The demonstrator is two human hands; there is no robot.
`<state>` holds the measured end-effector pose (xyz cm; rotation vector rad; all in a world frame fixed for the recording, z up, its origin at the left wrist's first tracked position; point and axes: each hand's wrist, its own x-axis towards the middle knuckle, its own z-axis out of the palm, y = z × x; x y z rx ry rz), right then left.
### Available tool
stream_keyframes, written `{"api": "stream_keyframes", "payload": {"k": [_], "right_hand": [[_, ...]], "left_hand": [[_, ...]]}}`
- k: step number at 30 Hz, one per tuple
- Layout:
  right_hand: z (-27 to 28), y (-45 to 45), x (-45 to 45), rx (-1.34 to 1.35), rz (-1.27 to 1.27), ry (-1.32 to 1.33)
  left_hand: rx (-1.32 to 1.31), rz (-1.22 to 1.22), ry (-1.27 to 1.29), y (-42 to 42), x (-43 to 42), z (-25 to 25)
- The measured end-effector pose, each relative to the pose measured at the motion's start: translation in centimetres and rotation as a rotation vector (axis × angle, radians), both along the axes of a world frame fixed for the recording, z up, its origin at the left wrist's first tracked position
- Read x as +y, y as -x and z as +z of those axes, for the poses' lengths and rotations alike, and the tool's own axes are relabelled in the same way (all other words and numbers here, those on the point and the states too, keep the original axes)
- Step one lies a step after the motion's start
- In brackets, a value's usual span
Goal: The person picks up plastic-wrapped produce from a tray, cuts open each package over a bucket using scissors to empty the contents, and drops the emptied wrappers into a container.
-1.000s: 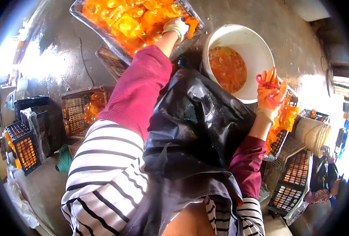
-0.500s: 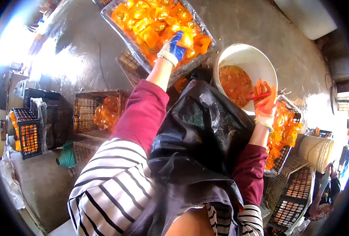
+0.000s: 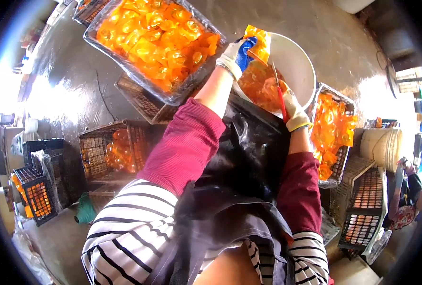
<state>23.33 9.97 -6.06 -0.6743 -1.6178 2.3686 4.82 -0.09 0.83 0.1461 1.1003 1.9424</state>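
Note:
My left hand point(image 3: 239, 57), in a blue and white glove, grips an orange plastic packet point(image 3: 260, 40) above the rim of a white bucket point(image 3: 302, 64). My right hand point(image 3: 294, 107), in an orange and white glove, is closed around red-handled scissors point(image 3: 282, 97). Their blades point up toward the packet; whether they touch it I cannot tell. Inside the bucket lie orange-brown wet contents point(image 3: 256, 88). To the left of the bucket stands a plastic-lined crate point(image 3: 120, 66) heaped with shiny orange packets point(image 3: 149, 35).
Another crate with orange packets point(image 3: 332, 128) stands right of the bucket. At left is a tilted crate point(image 3: 94, 156) with more orange bags. Stacked dark crates point(image 3: 37, 190) are at far left, others point(image 3: 363, 209) at far right. A black apron point(image 3: 244, 152) covers my lap.
My left hand has moved right from the crate to the bucket, bringing an orange packet. My right hand has swung inward over the bucket, the scissors now pointing up. The view has shifted.

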Motion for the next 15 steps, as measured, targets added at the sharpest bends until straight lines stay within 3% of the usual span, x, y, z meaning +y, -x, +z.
{"api": "stream_keyframes", "payload": {"k": [3,5,9,12,15], "right_hand": [[0.8,0.7,-0.4,0.084,0.020,0.016],[2.9,1.2,-1.2,-0.037,0.029,-0.017],[4.5,0.4,-0.7,-0.263,0.101,-0.110],[4.6,0.4,-1.1,-0.296,0.000,-0.133],[1.0,0.7,-0.4,-0.063,-0.148,-0.039]], "left_hand": [[0.132,-0.126,0.092,0.9,0.8,-2.1],[0.199,-0.186,0.073,0.2,0.1,-0.9],[-0.091,-0.145,-0.050,0.4,0.5,-1.4],[-0.231,-0.204,-0.240,0.3,1.0,-2.7],[0.169,-0.279,0.032,-0.8,1.3,-3.1]]}}
